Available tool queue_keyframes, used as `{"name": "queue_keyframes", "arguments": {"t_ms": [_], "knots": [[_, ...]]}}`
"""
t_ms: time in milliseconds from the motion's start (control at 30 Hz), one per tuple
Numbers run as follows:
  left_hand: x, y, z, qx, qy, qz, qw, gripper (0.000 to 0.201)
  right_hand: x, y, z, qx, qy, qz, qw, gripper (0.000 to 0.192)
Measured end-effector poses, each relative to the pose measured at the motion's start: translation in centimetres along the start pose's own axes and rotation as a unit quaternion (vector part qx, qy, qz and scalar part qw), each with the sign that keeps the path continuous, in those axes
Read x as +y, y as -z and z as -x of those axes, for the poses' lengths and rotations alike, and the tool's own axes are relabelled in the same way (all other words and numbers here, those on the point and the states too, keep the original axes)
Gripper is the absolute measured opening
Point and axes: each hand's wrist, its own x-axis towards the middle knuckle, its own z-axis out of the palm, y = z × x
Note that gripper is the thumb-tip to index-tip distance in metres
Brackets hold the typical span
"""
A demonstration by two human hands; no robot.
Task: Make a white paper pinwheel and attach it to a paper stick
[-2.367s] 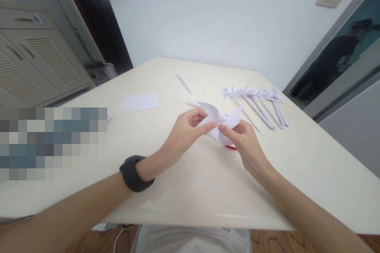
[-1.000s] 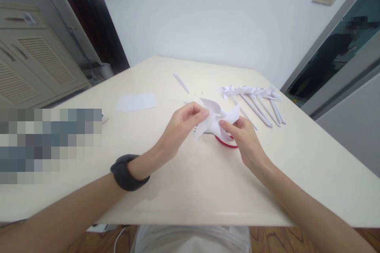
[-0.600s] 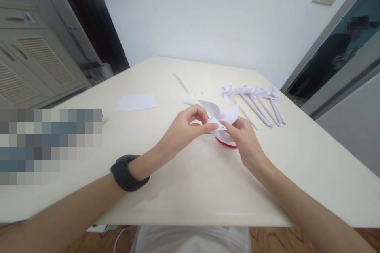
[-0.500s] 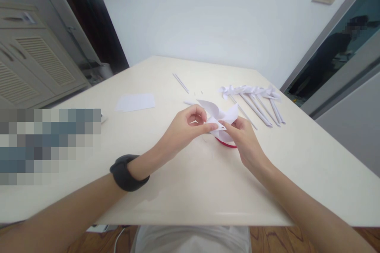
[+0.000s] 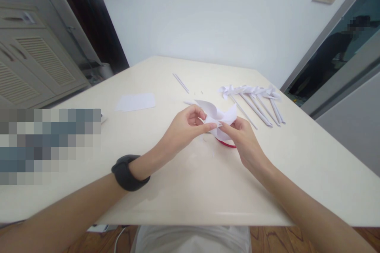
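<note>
Cream table (image 5: 184,189): left hand (image 5: 181,129), right hand (image 5: 244,139) both pinching white folded paper pinwheel (image 5: 218,115), near finished white pinwheels (image 5: 255,97).

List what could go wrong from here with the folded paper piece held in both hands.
1. The left hand and right hand pinch only the tips of the paper pinwheel; a slipped grip could let the curled flaps spring open.
2. The red object lies right beneath and may get knocked.
3. A hard pull might tear the thin paper.

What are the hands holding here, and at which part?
Both the left hand and right hand pinch a folded white paper pinwheel at its centre, fingertips meeting there.
</note>
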Motion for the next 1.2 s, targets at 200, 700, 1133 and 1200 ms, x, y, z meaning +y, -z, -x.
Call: {"name": "queue_keyframes", "arguments": {"t_ms": [200, 700, 1133, 1200], "knots": [[-0.07, 0.07, -0.07, 0.008, -0.008, 0.018, 1.0, 0.028, -0.14, -0.04, -0.02, -0.003, 0.0, -0.003, 1.0, 0.022], [-0.23, 0.13, -0.02, 0.025, 0.004, 0.012, 1.0, 0.025, -0.1, -0.06, 0.15, -0.008, -0.008, 0.015, 1.0, 0.023], [-0.36, 0.15, 0.05, 0.018, 0.004, 0.018, 1.0, 0.031, -0.09, -0.05, 0.22, -0.008, -0.005, 0.027, 1.0, 0.022], [-0.4, 0.13, 0.06, 0.019, 0.003, 0.022, 1.0, 0.032, -0.1, -0.1, 0.18, -0.009, -0.008, 0.029, 1.0, 0.022]]}}
